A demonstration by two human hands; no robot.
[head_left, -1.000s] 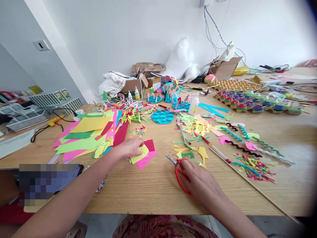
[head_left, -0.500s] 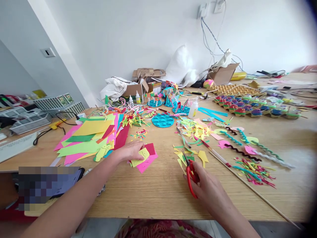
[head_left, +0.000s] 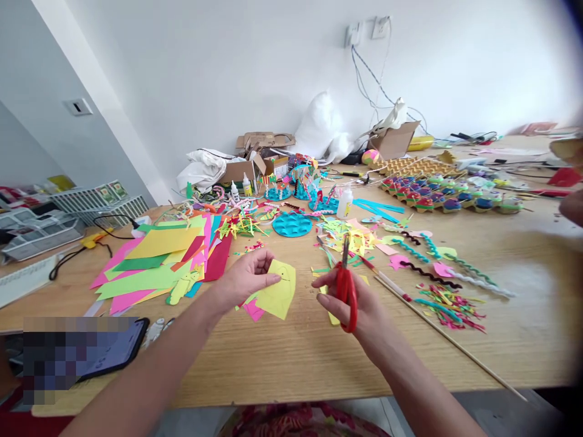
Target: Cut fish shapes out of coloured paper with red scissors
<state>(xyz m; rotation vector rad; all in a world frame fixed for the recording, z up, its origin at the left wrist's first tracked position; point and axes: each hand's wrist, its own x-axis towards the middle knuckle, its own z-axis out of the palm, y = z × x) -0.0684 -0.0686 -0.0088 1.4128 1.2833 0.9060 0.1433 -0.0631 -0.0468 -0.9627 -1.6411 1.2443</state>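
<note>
Between the thumb and fingers of my left hand is a yellow piece of paper with a small drawn outline on it, raised above the table. Beneath it part of a pink paper piece shows. My right hand grips red-handled scissors, their blades pointing up and away from me. Thumb and fingers are around the handles, and the blades look closed. Yellow and green paper offcuts lie under and behind that hand.
Coloured paper sheets are piled at left, near a phone. A blue scalloped disc, glue bottle and paper scraps lie behind. A long wooden stick crosses the right side. Another person's hand appears at the right edge.
My left hand has lifted the yellow paper off the table. My right hand has raised the scissors, turning them upward. Another person's hand has come in at the right edge.
</note>
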